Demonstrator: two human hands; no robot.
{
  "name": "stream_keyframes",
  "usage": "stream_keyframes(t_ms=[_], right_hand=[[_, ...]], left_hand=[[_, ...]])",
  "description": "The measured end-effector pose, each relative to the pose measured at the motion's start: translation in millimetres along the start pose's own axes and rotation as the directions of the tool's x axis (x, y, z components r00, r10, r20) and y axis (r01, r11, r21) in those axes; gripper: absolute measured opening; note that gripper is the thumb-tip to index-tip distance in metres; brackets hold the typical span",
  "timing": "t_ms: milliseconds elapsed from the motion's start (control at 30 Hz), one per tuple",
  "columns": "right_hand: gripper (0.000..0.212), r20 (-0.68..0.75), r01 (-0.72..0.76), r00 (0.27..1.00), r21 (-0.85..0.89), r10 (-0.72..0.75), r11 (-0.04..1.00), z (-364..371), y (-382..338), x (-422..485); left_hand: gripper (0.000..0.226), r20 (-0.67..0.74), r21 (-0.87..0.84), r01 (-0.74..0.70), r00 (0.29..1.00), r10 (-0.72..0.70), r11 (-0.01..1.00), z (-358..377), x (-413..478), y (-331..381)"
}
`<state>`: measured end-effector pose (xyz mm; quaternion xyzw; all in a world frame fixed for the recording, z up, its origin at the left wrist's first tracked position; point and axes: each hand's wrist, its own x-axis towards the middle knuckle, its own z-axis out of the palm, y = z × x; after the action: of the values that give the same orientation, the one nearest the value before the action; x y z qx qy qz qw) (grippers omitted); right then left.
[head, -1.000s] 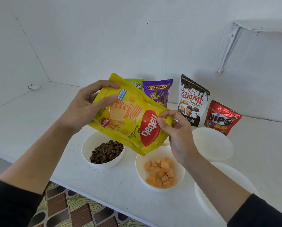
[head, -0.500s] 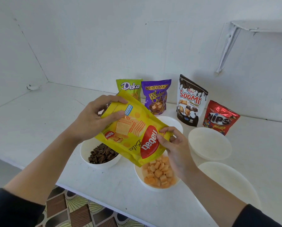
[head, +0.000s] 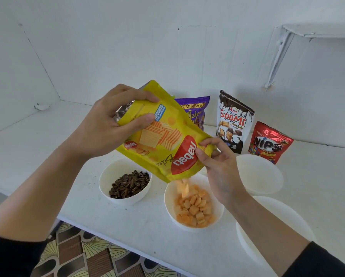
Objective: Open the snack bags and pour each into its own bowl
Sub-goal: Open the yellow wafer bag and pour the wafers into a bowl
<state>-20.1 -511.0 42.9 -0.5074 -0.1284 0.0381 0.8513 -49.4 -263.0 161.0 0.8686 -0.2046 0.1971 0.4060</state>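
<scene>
left hand: the left hand is raised above the counter, forearm coming in from the lower left. It grips the high end of the yellow wafer bag, thumb flat on the printed front, fingers curled over the top edge.
right hand: the right hand pinches the bag's low corner by the mouth between thumb and forefinger. Its other fingers are loosely curled and its wrist is over the wafer bowl's right rim.
bag: held in the air by both hands, upside down and tilted, mouth pointing down to the right over the bowl. The logo reads inverted.
pour: a few falling wafer pieces are blurred between mouth and bowl.
wafer bowl: the white bowl near the counter's front edge is partly filled with orange wafer cubes.
seed bowl: the white bowl just left of it, also near the front edge, holds striped dark seeds.
empty bowls: one sits behind the right wrist, and a larger one at the front right is partly covered by the right forearm.
back row: the purple bag is half hidden by the yellow bag. The Soomi bag and the red Nips bag stand upright along the counter's back edge.
counter: white counter, with patterned floor below its front edge.
</scene>
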Motion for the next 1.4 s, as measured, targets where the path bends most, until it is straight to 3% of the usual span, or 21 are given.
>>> stream_keyframes(t_ms=[333, 600, 733, 1000, 1400], right_hand=[[0.052, -0.109, -0.086, 0.991, -0.085, 0.076, 0.993, -17.2, 24.5, -14.0], [0.044, -0.049, -0.065, 0.997, -0.029, 0.063, 0.998, -8.0, 7.2, -11.3], [0.026, -0.065, -0.033, 0.997, 0.046, 0.036, 0.998, -5.1, -3.0, -9.0], [0.050, -0.205, -0.088, 0.976, -0.039, 0.078, 0.995, -18.7, 12.8, -11.8], [0.036, -0.225, -0.063, 0.973, -0.036, 0.054, 0.997, -17.5, 9.9, -9.9]], left_hand=[[0.029, 0.043, -0.084, 0.114, 0.993, -0.110, 0.990, 33.5, -18.3, -21.3], [0.024, -0.128, -0.015, -0.006, 0.992, 0.004, 1.000, 20.8, 2.4, 0.8], [0.029, -0.065, -0.008, -0.084, 0.994, 0.084, 0.996, 14.2, 10.1, 14.6], [0.030, 0.056, -0.039, -0.100, 0.993, 0.102, 0.994, 36.5, 1.2, 6.4], [0.041, 0.101, -0.058, -0.050, 0.993, 0.056, 0.997, 35.0, 4.8, 6.6]])
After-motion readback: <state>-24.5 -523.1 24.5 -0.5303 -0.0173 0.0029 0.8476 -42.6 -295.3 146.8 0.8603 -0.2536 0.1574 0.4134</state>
